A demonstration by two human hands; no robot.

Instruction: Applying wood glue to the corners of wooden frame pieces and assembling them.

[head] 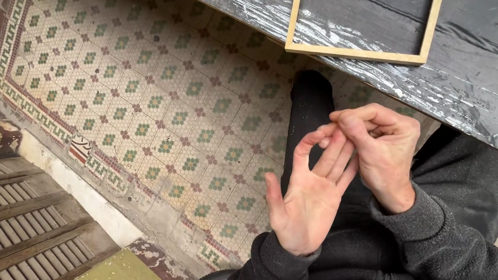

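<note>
Here the left hand (307, 199) is spread wide, palm up, holding nothing. The right hand (379, 143) is curled narrow, its fingertips pinching at the left fingers; anything between them is too small to tell. The thin pale wooden frame (378, 54) lies ahead on the scratched dark bench (496, 90), near its front edge, closer to the right hand.

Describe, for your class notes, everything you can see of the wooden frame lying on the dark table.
The wooden frame is a thin rectangle of pale, unpainted-looking strips joined at the corners, empty inside so the tabletop shows through. It lies flat and skewed on the dark, paint-scuffed table, near its edge. Its far side runs out of view. Neither hand touches it.
</note>
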